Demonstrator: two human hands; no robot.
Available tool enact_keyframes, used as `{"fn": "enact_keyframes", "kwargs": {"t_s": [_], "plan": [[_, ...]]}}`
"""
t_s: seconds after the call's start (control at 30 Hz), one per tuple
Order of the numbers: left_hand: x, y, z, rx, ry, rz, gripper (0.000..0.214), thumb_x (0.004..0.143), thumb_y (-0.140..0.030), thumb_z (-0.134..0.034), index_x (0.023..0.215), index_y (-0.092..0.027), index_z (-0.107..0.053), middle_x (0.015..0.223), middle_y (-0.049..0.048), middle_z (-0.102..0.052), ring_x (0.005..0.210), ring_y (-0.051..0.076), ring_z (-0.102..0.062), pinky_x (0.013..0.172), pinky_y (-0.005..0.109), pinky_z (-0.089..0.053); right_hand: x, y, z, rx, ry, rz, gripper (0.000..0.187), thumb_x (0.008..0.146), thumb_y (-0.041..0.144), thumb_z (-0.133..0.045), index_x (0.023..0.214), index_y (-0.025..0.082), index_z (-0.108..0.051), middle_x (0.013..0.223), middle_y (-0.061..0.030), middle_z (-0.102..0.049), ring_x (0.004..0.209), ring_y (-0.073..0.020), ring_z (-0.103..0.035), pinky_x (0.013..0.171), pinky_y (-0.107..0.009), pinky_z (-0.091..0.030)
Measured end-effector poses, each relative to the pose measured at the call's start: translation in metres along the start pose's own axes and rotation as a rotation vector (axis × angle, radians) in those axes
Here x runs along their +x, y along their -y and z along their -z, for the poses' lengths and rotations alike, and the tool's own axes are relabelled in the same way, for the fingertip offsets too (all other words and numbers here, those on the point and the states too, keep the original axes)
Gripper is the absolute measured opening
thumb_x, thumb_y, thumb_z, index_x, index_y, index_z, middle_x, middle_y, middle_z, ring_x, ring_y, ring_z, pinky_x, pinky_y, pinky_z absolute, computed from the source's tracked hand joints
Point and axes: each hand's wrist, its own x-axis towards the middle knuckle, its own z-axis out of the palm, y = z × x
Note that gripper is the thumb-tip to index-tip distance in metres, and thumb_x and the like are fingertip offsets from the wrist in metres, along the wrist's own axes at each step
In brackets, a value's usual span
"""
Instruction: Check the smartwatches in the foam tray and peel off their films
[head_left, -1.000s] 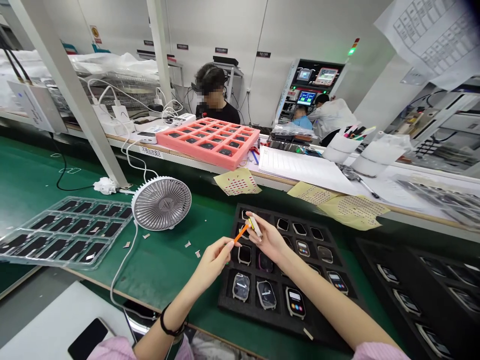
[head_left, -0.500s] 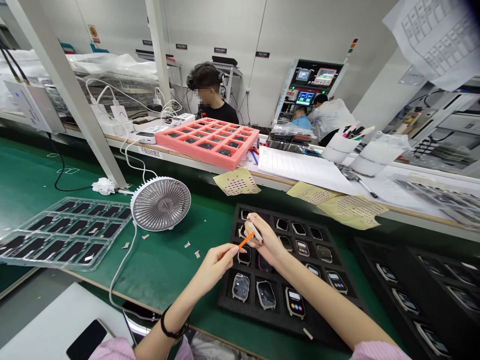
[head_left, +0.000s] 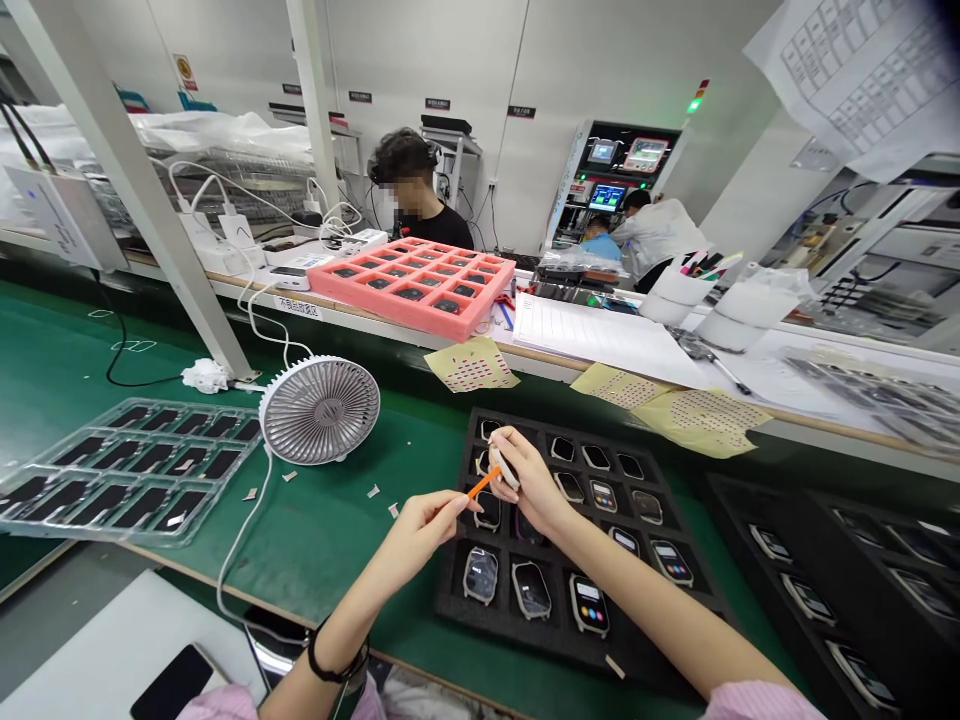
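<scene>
Held between the fingertips of my left hand [head_left: 429, 532] is a thin orange stick [head_left: 484, 483]. Its far tip meets the edge of a pale smartwatch body [head_left: 507, 470], which my right hand [head_left: 531, 482] grips on its side. Fingers hide part of the watch, so the exact contact is unclear. Under both hands lies a black foam tray [head_left: 495, 612] with smartwatch bodies in its slots. Some screens there are lit, such as the watch [head_left: 590, 604] in the front row; others are dark.
A round white fan [head_left: 321, 410] stands on the green bench left of my hands. Beyond it lies a clear plastic tray [head_left: 259, 447] of black parts. More black foam trays [head_left: 720, 495] sit at right. A pink foam tray [head_left: 471, 318] rests on the shelf, with a person [head_left: 439, 222] behind.
My left hand has drawn slightly left with the orange stick. The watch has turned a little in my right hand, which stays nearly in place.
</scene>
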Motion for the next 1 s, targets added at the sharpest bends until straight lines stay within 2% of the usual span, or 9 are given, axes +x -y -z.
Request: {"fn": "enact_keyframes", "kwargs": {"t_s": [0.2,0.33,0.43,0.57,0.67,0.73,0.83,0.9,1.0], "plan": [[0.004,0.005,-0.006,-0.117,0.007,-0.035,0.047,0.079,-0.058,-0.055,0.078,-0.012,-0.065,0.047,-0.0086,-0.027,0.041,0.005,-0.018,0.039,0.019,-0.011,-0.005,0.002,-0.013,0.252,0.098,-0.167,0.026,0.076,0.041,-0.069,0.083,0.022,-0.052,0.044,0.0122,-0.04,0.031,-0.0024,-0.017,0.034,-0.017,-0.011],[0.006,0.009,-0.009,-0.168,-0.006,-0.039,0.048,0.078,-0.06,-0.056,0.075,-0.013,-0.061,0.046,-0.009,-0.028,0.04,0.004,-0.017,0.038,0.019,-0.012,-0.005,0.007,-0.017,0.289,0.114,-0.175,0.026,0.075,0.039,-0.069,0.083,0.022,-0.052,0.044,0.0128,-0.039,0.031,-0.0019,-0.014,0.034,-0.016,-0.01],[0.01,0.006,-0.009,-0.159,-0.074,-0.038,0.046,0.079,-0.06,-0.055,0.075,-0.014,-0.059,0.047,-0.0098,-0.027,0.039,0.004,-0.017,0.037,0.018,-0.014,-0.004,0.002,-0.018,0.206,0.048,-0.107,0.028,0.077,0.041,-0.068,0.079,0.022,-0.047,0.044,0.0125,-0.041,0.03,-0.0013,-0.016,0.032,-0.016,-0.01],[0.02,0.001,-0.014,-0.049,-0.166,-0.158,0.041,0.078,-0.053,-0.059,0.065,-0.016,-0.05,0.055,-0.0057,-0.038,0.048,0.007,-0.032,0.045,0.018,-0.027,-0.006,-0.015,-0.024,-0.011,-0.044,-0.036,0.028,0.078,0.043,-0.065,0.084,0.024,-0.047,0.045,0.0127,-0.042,0.03,-0.0026,-0.024,0.031,-0.014,-0.013],[0.025,0.005,-0.014,0.005,-0.218,-0.181,0.042,0.08,-0.051,-0.057,0.06,-0.017,-0.041,0.056,-0.006,-0.035,0.05,0.007,-0.03,0.046,0.019,-0.026,-0.001,-0.021,-0.02,-0.195,-0.071,0.051,0.03,0.077,0.046,-0.064,0.088,0.024,-0.047,0.048,0.0121,-0.043,0.033,-0.004,-0.032,0.032,-0.014,-0.02],[0.025,0.012,-0.006,0.005,-0.25,-0.143,0.041,0.081,-0.051,-0.053,0.062,-0.019,-0.038,0.055,-0.0075,-0.03,0.047,0.007,-0.025,0.044,0.019,-0.023,0.01,-0.015,-0.004,-0.353,-0.144,0.104,0.032,0.078,0.05,-0.061,0.088,0.024,-0.047,0.05,0.011,-0.045,0.034,-0.0048,-0.035,0.032,-0.014,-0.023],[0.021,0.028,0.017,0.083,-0.281,-0.096,0.04,0.083,-0.053,-0.05,0.064,-0.019,-0.039,0.055,-0.008,-0.028,0.045,0.007,-0.024,0.043,0.02,-0.021,0.035,0.001,0.039,-0.617,-0.333,0.108,0.033,0.082,0.055,-0.052,0.081,0.023,-0.045,0.05,0.0106,-0.041,0.033,-0.0051,-0.034,0.031,-0.015,-0.023],[0.018,0.039,0.033,0.227,-0.306,-0.079,0.042,0.083,-0.054,-0.049,0.062,-0.019,-0.04,0.055,-0.0072,-0.029,0.047,0.008,-0.027,0.045,0.021,-0.021,0.052,0.009,0.071,-0.703,-0.377,0.061,0.032,0.084,0.051,-0.051,0.075,0.021,-0.044,0.047,0.01,-0.04,0.031,-0.0055,-0.034,0.03,-0.016,-0.024],[0.014,0.054,0.048,0.438,-0.353,-0.055,0.044,0.083,-0.055,-0.047,0.06,-0.018,-0.045,0.055,-0.0058,-0.033,0.051,0.01,-0.032,0.049,0.022,-0.024,0.07,0.011,0.105,-0.877,-0.393,-0.027,0.021,0.084,0.035,-0.055,0.073,0.019,-0.049,0.047,0.0062,-0.047,0.032,-0.0088,-0.043,0.031,-0.019,-0.032]]}}
